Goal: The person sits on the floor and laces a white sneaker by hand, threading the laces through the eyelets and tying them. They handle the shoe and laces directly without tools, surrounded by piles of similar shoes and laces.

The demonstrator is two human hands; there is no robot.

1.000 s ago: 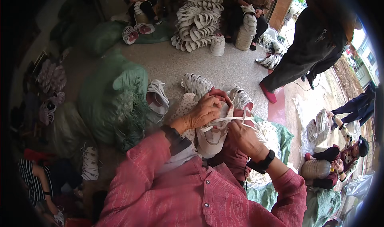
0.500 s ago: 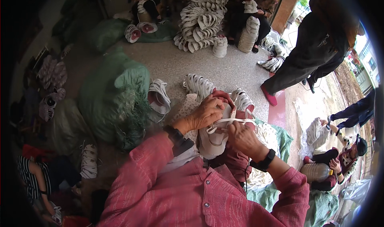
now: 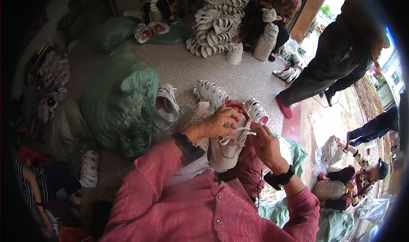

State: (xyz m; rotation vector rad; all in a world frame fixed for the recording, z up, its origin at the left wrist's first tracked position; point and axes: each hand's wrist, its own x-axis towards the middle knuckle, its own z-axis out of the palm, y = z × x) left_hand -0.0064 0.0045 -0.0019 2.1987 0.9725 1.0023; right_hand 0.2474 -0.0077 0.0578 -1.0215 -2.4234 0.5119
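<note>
A white shoe upper with a red lining rests in my lap, its toe end toward me. My left hand lies over its left side, fingers bent around the opening and holding it. White shoelace crosses the upper, with loose ends on its right side. Just right of the upper is my right hand, thumb and fingers pinched near a small white lace tip. The rest of that lace is hard to follow. Dark bands circle both my wrists.
Rows of nested white uppers stand just beyond my lap. A green sack bulks at the left, beside another upper. A person in dark trousers stands at the right. Seated people and a tall stack of uppers are at the back.
My right hand has moved slightly right, off the front of the upper. The lace stretched across it now lies looser, with short ends showing. My left hand stays on the upper.
</note>
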